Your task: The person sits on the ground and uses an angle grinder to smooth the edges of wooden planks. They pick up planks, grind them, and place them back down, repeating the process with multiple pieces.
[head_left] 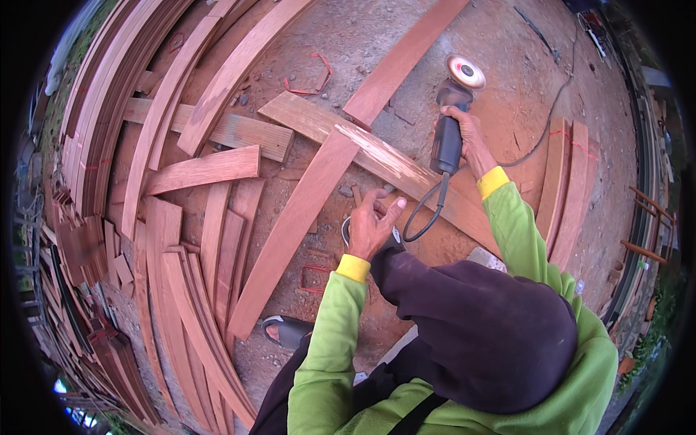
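Observation:
In my right hand (470, 138) is a dark angle grinder (447, 134), gripped round its body with the disc (466, 72) pointing away from me. Its cord (424, 225) loops down from the rear end. My left hand (375, 226) is raised to the left of the cord, fingers loosely curled and the thumb apart, with nothing visible in it. A round-rimmed object (346, 230) shows partly behind this hand. Between the hands and beyond them, a wooden board (406, 171) lies at a slant, with a pale, scraped patch on top. A reddish plank (297, 232) meets it from the near left.
Another plank (406, 61) runs off beyond the board. Stacked planks (109, 94) and loose boards (206, 312) cover the left side. More boards (573, 188) lie at right. A power cord (558, 109) crosses the dirt ground. Red strapping (315, 279) lies near a sandalled foot (286, 331).

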